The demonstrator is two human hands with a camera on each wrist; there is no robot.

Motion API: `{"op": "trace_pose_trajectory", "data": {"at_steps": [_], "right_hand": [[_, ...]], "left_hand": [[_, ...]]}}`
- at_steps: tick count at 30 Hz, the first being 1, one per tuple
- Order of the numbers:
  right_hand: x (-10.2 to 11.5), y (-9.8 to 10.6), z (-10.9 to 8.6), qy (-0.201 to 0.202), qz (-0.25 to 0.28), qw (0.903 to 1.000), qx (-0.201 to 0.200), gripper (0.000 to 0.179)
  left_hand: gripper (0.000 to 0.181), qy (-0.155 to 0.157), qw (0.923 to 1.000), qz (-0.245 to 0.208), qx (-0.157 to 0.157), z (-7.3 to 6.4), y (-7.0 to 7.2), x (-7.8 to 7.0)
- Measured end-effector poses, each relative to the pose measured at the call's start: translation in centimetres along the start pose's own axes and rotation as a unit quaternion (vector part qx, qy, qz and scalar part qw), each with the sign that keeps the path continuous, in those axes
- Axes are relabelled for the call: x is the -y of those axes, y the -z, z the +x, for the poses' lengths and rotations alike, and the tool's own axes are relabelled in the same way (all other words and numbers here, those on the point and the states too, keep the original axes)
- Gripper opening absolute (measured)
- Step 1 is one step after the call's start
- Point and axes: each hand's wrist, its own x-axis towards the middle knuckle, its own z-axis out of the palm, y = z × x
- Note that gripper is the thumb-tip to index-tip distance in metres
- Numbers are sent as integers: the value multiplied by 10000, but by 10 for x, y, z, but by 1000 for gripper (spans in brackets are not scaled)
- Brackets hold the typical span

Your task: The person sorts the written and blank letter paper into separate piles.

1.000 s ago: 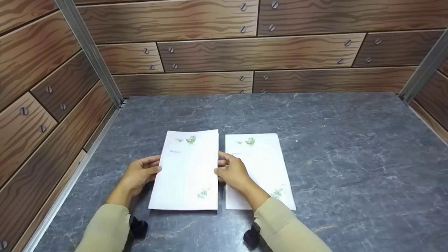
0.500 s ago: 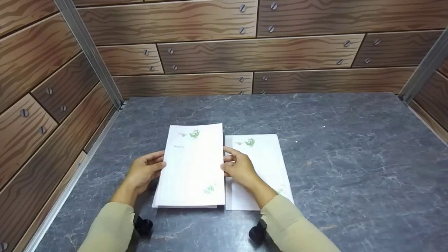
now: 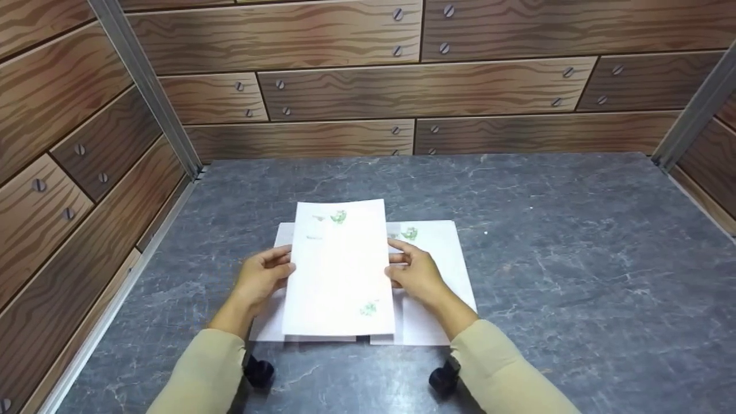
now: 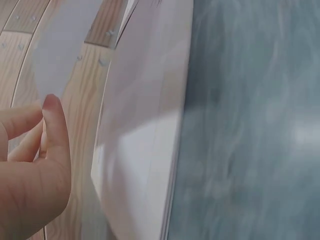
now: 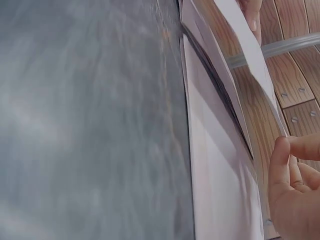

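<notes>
A white sheet of paper with small green prints is raised over the table. My left hand pinches its left edge between thumb and fingers, and my right hand pinches the right edge. Seen from the right wrist, the sheet bows slightly, its edge between thumb and finger. Beneath it lie two white paper stacks side by side: the left stack, mostly covered by the sheet, and the right stack, partly under my right hand. Layered edges show on the paper stack in the left wrist view.
The dark grey marbled tabletop extends around the stacks. Wood-patterned panels stand at the back and both sides, with metal posts at the corners. A narrow gap separates the two stacks.
Both hands have lifted the sheet off the left stack and carried it rightward. It now overlaps the gap and part of the right stack; the left stack's left edge has come into view.
</notes>
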Motion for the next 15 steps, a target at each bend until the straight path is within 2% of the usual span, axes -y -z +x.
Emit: {"op": "trace_pose_trajectory", "data": {"at_steps": [7, 15], "right_hand": [[-4, 17, -1, -171, -68, 9998, -75, 58], [-10, 39, -4, -146, 41, 9999, 8, 59]], "left_hand": [[42, 12, 9999, 18, -126, 0, -20, 3], [41, -62, 10000, 1, -20, -2, -43, 3]]}}
